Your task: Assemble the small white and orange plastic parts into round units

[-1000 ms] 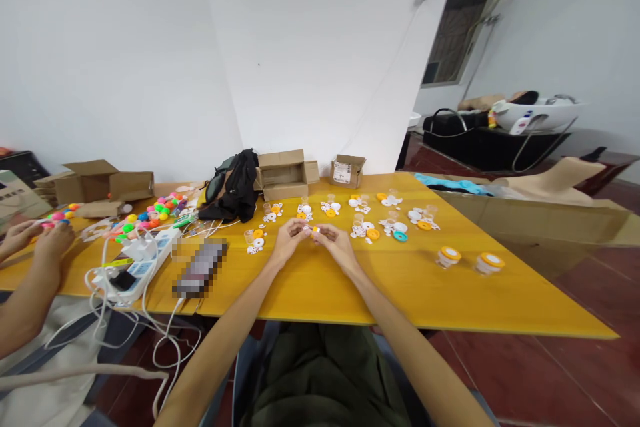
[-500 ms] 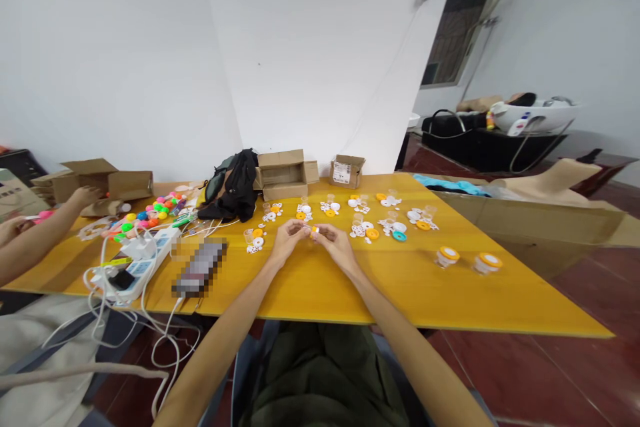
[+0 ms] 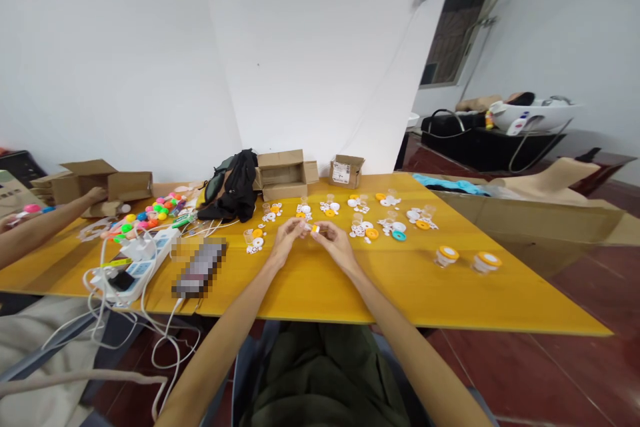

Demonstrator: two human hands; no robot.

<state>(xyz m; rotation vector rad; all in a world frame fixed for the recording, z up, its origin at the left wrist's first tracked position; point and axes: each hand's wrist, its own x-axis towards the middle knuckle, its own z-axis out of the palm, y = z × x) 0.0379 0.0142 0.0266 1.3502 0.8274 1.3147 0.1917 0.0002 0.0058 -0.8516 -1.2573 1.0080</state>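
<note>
Over the middle of the yellow table (image 3: 320, 293), my left hand (image 3: 289, 239) and my right hand (image 3: 334, 240) are close together. The fingers of my left hand pinch a small clear and whitish piece (image 3: 307, 228). A small orange and white piece (image 3: 315, 229) is between the fingertips of my right hand. Beyond them lie several groups of clear cups, white discs and dotted white bits, with orange lids (image 3: 371, 233) and one teal lid (image 3: 399, 235). Two clear jars with orange and white lids (image 3: 447, 253) (image 3: 487, 260) stand at the right.
At the left are a power strip (image 3: 150, 267) with white cables, a blurred-out phone (image 3: 201, 267) and colourful balls (image 3: 163, 208). A black bag (image 3: 233, 187) and open cardboard boxes (image 3: 284, 177) stand at the back. Another person's arm (image 3: 55, 221) reaches in at far left.
The pieces in my two hands are slightly farther apart, and the orange one is turned a little. At far left, the other person's hand has moved right toward the open box.
</note>
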